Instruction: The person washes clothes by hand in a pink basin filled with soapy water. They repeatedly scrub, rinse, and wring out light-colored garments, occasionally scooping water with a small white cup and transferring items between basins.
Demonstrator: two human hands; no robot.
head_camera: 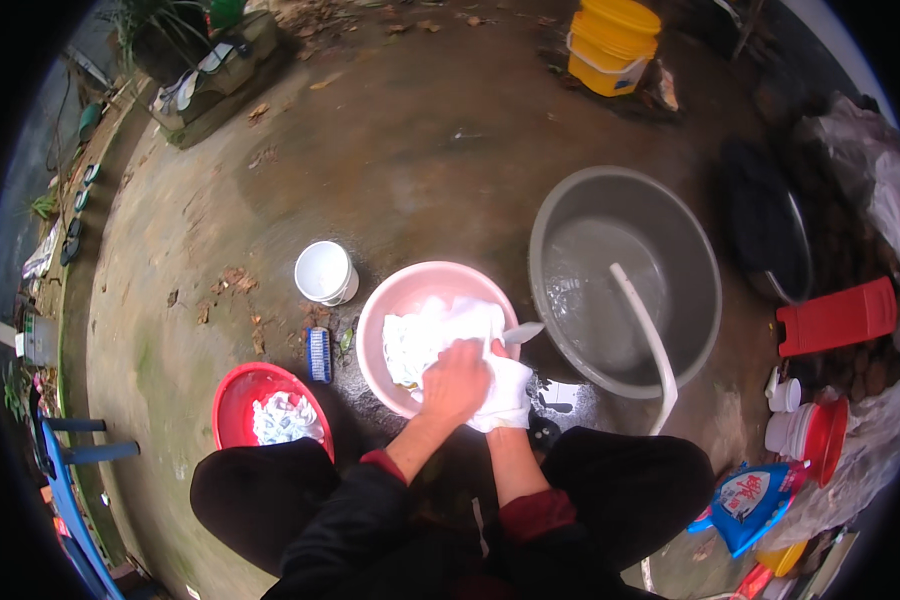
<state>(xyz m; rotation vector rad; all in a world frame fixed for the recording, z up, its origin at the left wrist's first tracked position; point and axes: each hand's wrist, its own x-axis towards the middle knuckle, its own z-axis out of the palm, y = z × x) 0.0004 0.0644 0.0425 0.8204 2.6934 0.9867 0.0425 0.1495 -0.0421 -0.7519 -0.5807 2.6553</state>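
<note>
My left hand [456, 381] presses on a white cloth [506, 390] over the near side of a pink plastic basin [373, 330]. The same cloth is wrapped over my right hand [504, 375], hiding most of it; part of it shows near the thumb. Bright white fabric fills much of the basin, and a pale flat piece sticks out past its right rim. A blue scrubbing brush [319, 355] lies left of the basin, below a small white bucket [324, 271]. Nearer my left knee, a red basin [229, 401] holds crumpled whitish cloth [286, 417].
A large grey tub [622, 176] with a white hose [645, 319] in it stands on the right. Beyond it are a red plastic stool [836, 316] and a blue detergent bag [750, 506]. Yellow buckets [611, 49] stand at the back. A blue chair [75, 487] is at far left.
</note>
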